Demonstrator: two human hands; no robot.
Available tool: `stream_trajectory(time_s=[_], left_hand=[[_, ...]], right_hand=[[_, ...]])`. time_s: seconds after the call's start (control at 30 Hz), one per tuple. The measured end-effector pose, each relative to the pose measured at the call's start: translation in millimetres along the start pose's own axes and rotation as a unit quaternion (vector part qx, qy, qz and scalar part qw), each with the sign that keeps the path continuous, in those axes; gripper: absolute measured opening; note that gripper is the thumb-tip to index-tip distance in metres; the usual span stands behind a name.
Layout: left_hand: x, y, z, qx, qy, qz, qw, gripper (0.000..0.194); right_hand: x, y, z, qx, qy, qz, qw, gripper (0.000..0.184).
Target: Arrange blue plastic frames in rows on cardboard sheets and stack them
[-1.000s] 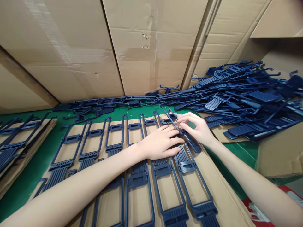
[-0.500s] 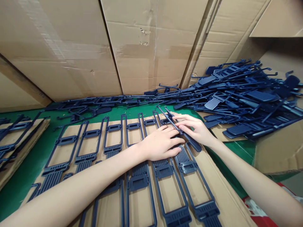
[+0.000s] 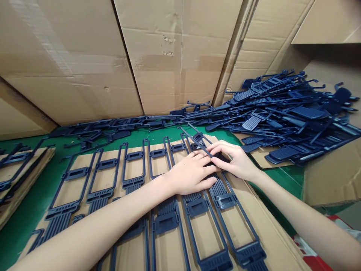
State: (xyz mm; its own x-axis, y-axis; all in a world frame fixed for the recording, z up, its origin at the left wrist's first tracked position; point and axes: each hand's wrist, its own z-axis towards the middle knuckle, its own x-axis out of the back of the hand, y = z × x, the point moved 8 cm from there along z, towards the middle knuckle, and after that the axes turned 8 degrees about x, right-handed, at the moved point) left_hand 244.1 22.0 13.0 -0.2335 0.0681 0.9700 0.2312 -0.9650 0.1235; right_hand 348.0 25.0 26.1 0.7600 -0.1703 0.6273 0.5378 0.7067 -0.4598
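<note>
My right hand pinches a dark blue plastic frame with a ribbed pad between thumb and fingers. This frame slants across the far right of a cardboard sheet, its lower end hidden by my hands. Palm down, my left hand lies with fingers stretched over the laid-out frames and beside the held one; whether it presses on that piece is hidden. Similar frames lie in two rows on the sheet, one of them a rectangular frame with a crossbar just below my left hand.
A large heap of the same blue frames rises at the right, thinning into a strip along the cardboard boxes behind. Another loaded cardboard sheet lies at left on the green surface. Something red and white shows at lower right.
The held frame has come down lower and its far end has shifted left. My right hand has curled in closer to my left hand, which stays nearly in place.
</note>
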Motion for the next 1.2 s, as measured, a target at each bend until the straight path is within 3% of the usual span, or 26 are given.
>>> stream_trajectory(time_s=[0.2, 0.37, 0.53, 0.73, 0.93, 1.2], left_hand=[[1.5, 0, 0, 0.0, 0.002, -0.013, 1.0, 0.035], [1.5, 1, 0, -0.008, 0.007, -0.026, 1.0, 0.035], [0.3, 0, -1, -0.011, 0.01, -0.026, 1.0, 0.035], [0.7, 1, 0, -0.016, 0.008, -0.038, 0.999, 0.035], [2.6, 0, 0, -0.009, 0.019, -0.049, 0.999, 0.04], [4.0, -2, -3, 0.012, 0.021, -0.062, 0.998, 0.047]], right_hand=[[14, 16, -6, -0.041, 0.056, -0.113, 0.991, 0.006], [13, 29, -11, -0.086, 0.026, -0.159, 0.983, 0.014], [9, 28, -10, -0.088, 0.015, -0.127, 0.988, 0.028], [10, 34, -13, -0.119, 0.015, -0.136, 0.983, 0.024], [9, 30, -9, -0.08, 0.001, -0.18, 0.98, 0.021], [9, 34, -9, -0.08, 0.003, -0.169, 0.982, 0.014]])
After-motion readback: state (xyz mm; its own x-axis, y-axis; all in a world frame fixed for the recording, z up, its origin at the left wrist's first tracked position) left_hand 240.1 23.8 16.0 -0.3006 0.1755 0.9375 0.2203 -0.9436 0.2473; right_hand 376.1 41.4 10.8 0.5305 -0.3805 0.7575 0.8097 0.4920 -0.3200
